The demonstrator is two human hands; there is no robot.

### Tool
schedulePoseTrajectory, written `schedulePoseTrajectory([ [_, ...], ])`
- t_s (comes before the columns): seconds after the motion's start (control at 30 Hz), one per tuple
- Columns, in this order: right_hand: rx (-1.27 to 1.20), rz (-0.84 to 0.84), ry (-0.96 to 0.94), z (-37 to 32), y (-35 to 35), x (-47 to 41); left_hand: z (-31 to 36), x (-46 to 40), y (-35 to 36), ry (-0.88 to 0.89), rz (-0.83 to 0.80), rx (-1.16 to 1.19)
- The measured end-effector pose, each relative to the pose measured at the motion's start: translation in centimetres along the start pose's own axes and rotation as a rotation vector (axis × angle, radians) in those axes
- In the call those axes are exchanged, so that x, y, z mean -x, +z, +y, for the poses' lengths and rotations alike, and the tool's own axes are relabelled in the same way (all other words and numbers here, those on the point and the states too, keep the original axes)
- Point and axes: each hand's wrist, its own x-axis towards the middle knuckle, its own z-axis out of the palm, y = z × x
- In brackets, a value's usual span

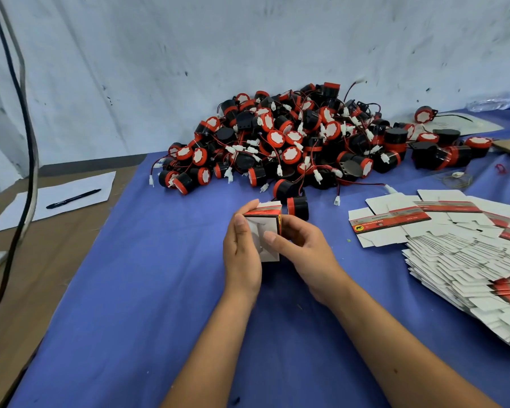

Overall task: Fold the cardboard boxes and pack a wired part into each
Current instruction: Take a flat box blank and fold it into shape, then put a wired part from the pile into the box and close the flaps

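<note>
A small white cardboard box (pixel 261 231) with a red and black band sits between both hands above the blue cloth. My left hand (pixel 240 251) grips its left side, thumb up on the top edge. My right hand (pixel 301 248) holds the right side, its thumb pressing a white flap on the face towards me. A big heap of black and red wired parts (pixel 292 142) with white plugs lies behind. One such part (pixel 298 207) stands just behind the box. Flat unfolded boxes (pixel 465 254) are stacked at the right.
The blue cloth (pixel 147 290) covers the table. At the left, a black pen (pixel 72 198) lies on white paper (pixel 56 198) on a brown surface. Black cables (pixel 27 142) hang down the left side. A plastic bottle (pixel 498 101) lies at the back right.
</note>
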Motion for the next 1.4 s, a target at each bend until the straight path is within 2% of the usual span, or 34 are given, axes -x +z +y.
schedulePoseTrajectory([
  [0.17,-0.047,-0.093,0.046,-0.3,-1.0,-0.1,0.1,0.0,-0.3,-0.026,-0.013,0.052],
  [0.23,-0.016,-0.038,0.037,-0.2,-0.9,-0.1,0.2,-0.1,-0.4,-0.004,-0.027,0.024],
  [0.33,0.187,0.108,-0.002,0.1,0.2,0.0,0.0,0.2,0.2,0.080,-0.044,-0.108],
  [0.4,0.282,0.137,-0.023,0.3,0.4,0.0,-0.1,0.5,0.7,0.116,-0.049,-0.180],
  [0.57,-0.076,-0.130,0.084,-0.1,-0.9,-0.1,0.1,-0.2,-0.3,-0.061,0.011,0.026],
  [0.67,-0.045,-0.131,0.092,-0.3,-0.8,0.0,0.2,-0.2,-0.7,-0.099,0.002,0.056],
  [0.83,0.160,-0.002,-0.036,-0.6,0.1,0.2,0.5,0.2,-0.1,-0.065,-0.059,0.051],
  [0.87,0.270,0.020,-0.104,-0.6,-0.1,0.2,0.5,0.1,-0.1,-0.057,-0.075,0.041],
  [0.97,1.051,0.102,-0.323,-0.4,-0.7,0.0,0.8,0.1,-0.7,-0.022,-0.077,-0.071],
  [1.0,1.212,0.087,-0.349,-0.4,-0.6,0.0,0.9,0.2,-0.9,0.000,-0.087,-0.137],
  [1.03,1.279,0.045,-0.344,-0.5,-0.4,-0.1,0.8,0.2,-1.1,0.026,-0.102,-0.215],
  [1.1,1.258,-0.090,-0.381,-0.7,-0.1,-0.1,0.5,0.1,-1.2,0.052,-0.086,-0.367],
  [1.17,1.095,-0.160,-0.507,-0.9,-0.1,-0.1,0.4,-0.2,-1.2,0.026,0.054,-0.389],
  [1.23,0.988,-0.005,-0.738,-0.9,-0.3,-0.6,0.5,-0.7,-1.5,-0.021,0.203,-0.308],
  [1.3,0.916,0.186,-0.820,-0.7,-0.8,-1.3,0.4,-1.2,-2.1,-0.003,0.304,-0.333],
  [1.37,0.950,0.338,-0.693,-0.6,-1.4,-2.4,-0.2,-1.6,-2.9,0.004,0.340,-0.437],
  [1.4,1.077,0.320,-0.546,-0.5,-1.9,-3.1,-0.5,-1.7,-3.1,-0.023,0.352,-0.458],
])
